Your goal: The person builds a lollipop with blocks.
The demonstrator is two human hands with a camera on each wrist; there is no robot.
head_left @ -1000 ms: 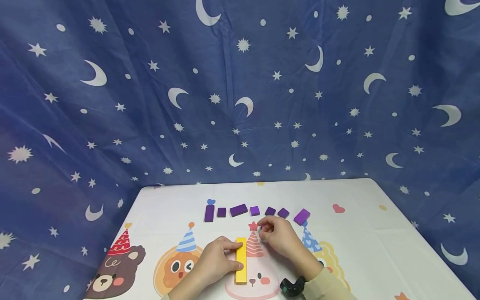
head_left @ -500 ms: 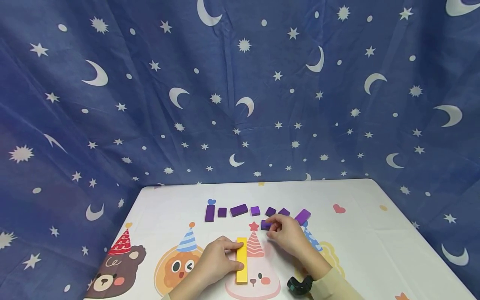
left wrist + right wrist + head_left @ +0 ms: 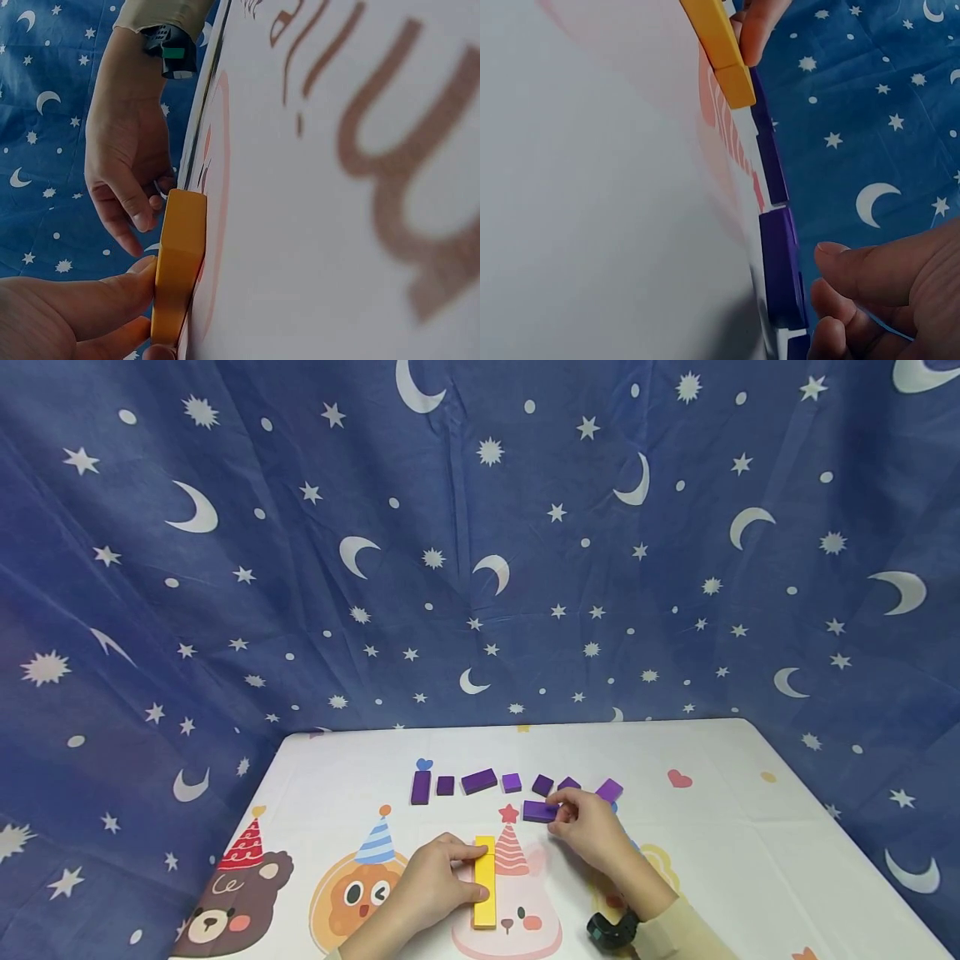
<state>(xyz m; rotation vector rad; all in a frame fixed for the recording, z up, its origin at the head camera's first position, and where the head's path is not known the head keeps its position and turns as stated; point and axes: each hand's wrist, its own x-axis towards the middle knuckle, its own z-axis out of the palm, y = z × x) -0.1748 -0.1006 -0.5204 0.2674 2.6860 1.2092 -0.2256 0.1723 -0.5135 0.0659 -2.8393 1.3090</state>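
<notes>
My left hand (image 3: 442,881) holds a yellow block (image 3: 485,893) with a short yellow cube (image 3: 485,845) at its far end, both flat on the table in one line. In the left wrist view the thumb lies against the block's upper face, and a fingertip shows by its far end. My right hand (image 3: 592,831) hovers at the right end of a long purple block (image 3: 538,812), its fingers loosely bent. In the right wrist view a small gap separates the thumb from that purple block (image 3: 781,266), which lies flat on the table.
Behind the hands runs a row of several purple pieces, including an upright-lying block (image 3: 421,787), a slanted block (image 3: 479,782) and a small cube (image 3: 512,782). A lighter purple block (image 3: 610,790) sits at the right, partly behind the right hand. A starry curtain (image 3: 480,610) hangs behind the table.
The right hand has drawn back to the right, uncovering the long purple block that it hid a second ago. The left hand and the yellow pieces stay where they were.
</notes>
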